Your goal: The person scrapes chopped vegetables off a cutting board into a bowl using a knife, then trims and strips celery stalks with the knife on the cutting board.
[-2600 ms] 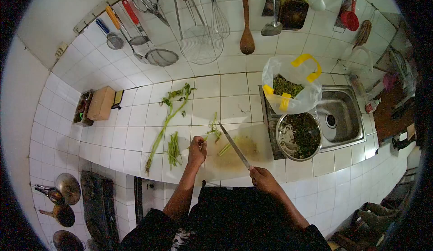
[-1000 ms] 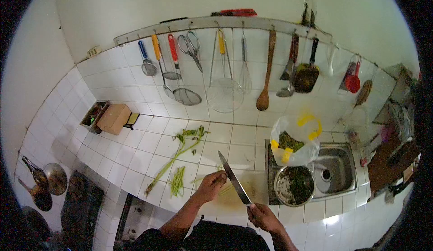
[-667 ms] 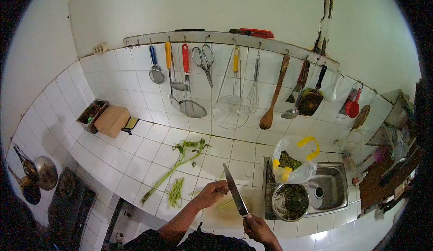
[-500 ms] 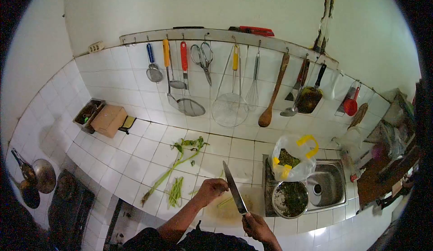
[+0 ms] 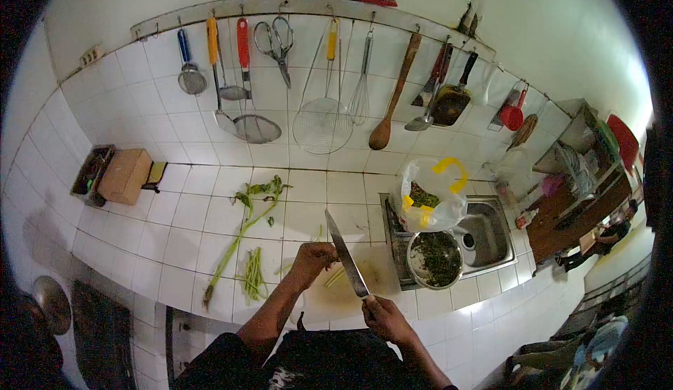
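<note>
My right hand (image 5: 385,318) is wrapped round the handle of a long kitchen knife (image 5: 347,253), its blade slanting up and away over the cutting board (image 5: 350,299). Close to the left of the blade is my left hand (image 5: 314,261), fingers curled in; what they may hold is hidden. Pale green stalk pieces (image 5: 336,276) lie on the board below the blade. Left of the board rests a small pile of cut green stalks (image 5: 252,276). Beyond it lies a long leafy stalk (image 5: 238,241) with a brownish root end.
A metal bowl of chopped greens (image 5: 434,260) stands by the sink (image 5: 491,232), with a plastic bag of greens (image 5: 431,201) behind it. Utensils, including a wooden spoon (image 5: 394,96), hang along the tiled wall. A cardboard box (image 5: 125,176) sits back left. People appear far right.
The view has turned right, so the counter and utensils sit further left and higher. People at the right have come into view. Both hands keep nearly the same pose, knife raised.
</note>
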